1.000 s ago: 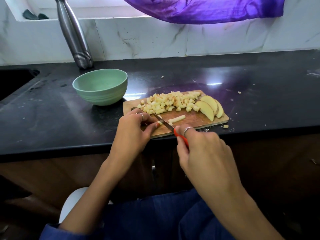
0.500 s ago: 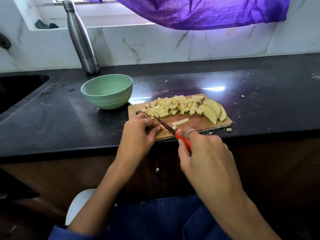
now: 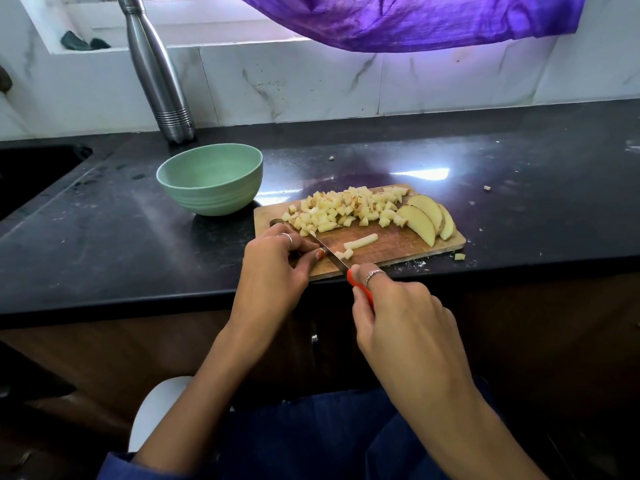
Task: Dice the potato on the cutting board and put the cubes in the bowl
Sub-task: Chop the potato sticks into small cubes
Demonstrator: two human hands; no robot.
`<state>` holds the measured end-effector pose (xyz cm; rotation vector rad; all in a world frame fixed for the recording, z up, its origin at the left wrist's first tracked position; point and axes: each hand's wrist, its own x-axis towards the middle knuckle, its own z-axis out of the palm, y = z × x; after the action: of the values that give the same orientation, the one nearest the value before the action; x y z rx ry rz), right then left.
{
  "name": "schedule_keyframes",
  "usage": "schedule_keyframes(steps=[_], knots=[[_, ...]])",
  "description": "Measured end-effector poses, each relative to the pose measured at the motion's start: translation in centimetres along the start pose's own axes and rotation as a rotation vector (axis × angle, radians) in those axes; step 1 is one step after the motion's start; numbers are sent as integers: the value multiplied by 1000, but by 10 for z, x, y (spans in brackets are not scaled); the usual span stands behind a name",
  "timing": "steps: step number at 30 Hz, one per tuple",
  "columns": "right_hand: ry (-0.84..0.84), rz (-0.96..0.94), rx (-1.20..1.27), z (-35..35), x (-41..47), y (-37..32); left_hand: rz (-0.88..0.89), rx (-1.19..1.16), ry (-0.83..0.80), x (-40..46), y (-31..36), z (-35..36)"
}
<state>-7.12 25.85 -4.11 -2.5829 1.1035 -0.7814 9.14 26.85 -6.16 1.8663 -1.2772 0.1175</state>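
On the counter (image 3: 104,237), the board (image 3: 398,247) lies at the front edge with cubes (image 3: 346,209) along its back, slices (image 3: 426,220) at its right end, bowl (image 3: 210,178) just left-behind, bottle (image 3: 156,71) at the back edge.

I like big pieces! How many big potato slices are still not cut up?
3 pale yellow curved potato slices lean together at the wooden cutting board's right end; more may hide behind them.

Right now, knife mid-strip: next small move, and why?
Probably one more short cut: slide the left hand back along the strip it pins and bring the knife, held by the right hand, down again. A few cut cubes lie by the blade, another potato strip and the slices wait uncut, and the bowl looks empty.
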Motion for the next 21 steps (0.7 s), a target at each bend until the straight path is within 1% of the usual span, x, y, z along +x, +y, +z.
schedule_keyframes(steps=[6, 12, 13, 14, 15, 17, 21], knots=[[-66, 2, -54, -33, -6, 18, -5, 21, -15, 1, 2, -1], [64, -88, -320, -33, 27, 56, -27, 78, -25, 13, 5, 7], [94, -127, -380, -30, 34, 62, -32, 85, -23, 15, 6, 9], [160, -151, -400, -28, 42, 67, -37, 89, -19, 19, 7, 11], [217, -159, -395, -27, 48, 70, -42, 94, -14, 22, 7, 12], [256, -178, -379, -26, 58, 79, -40, 121, 5, 28, 7, 15], [215, -121, -293, -36, 56, 99, 2, 143, 17, 33, 3, 17]])
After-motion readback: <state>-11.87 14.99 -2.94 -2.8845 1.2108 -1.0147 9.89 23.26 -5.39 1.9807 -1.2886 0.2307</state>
